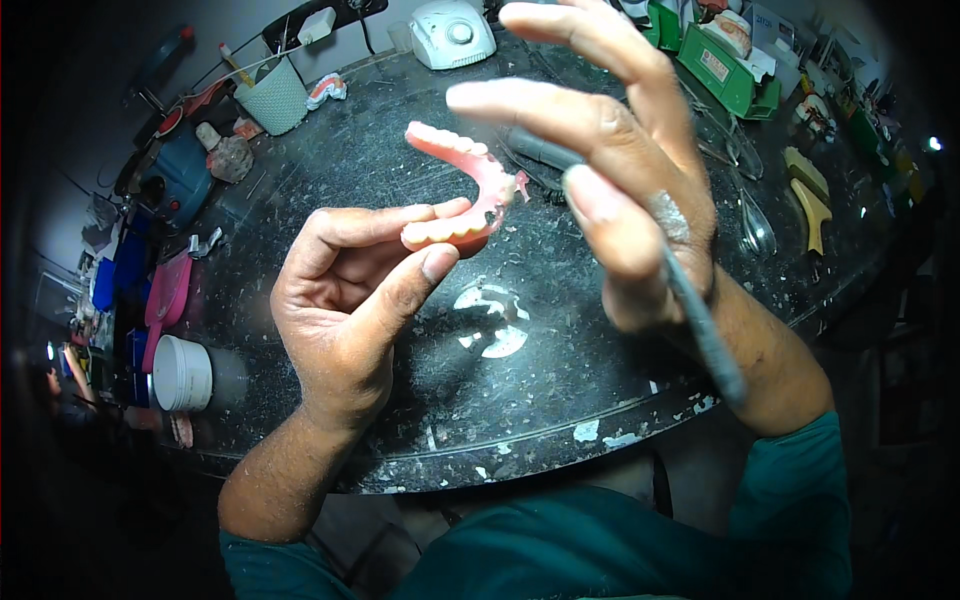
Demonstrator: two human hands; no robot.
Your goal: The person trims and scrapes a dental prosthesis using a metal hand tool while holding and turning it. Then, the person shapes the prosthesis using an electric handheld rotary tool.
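A pink horseshoe-shaped denture (487, 178) with pale teeth is pinched by one end between the thumb and fingers of my left hand (350, 290), above the dark table. A small ragged pink bit (522, 186) juts from its front curve. To the right of it, my right hand (640, 170) is raised, with a slim grey rod-like tool (708, 335) held behind the thumb. The tool's lower end points toward my right forearm and is blurred; its other end is hidden by the hand. Fingers of that hand are stretched and apart from the denture. White powder marks its skin.
On the worn black table (480, 420), a white control box (452, 35) stands at the back, beside a grey handpiece (545, 150). Left are a woven cup (272, 98), a white tub (183, 372) and a pink dustpan (168, 290). Right are a green box (722, 75) and a brush (808, 215).
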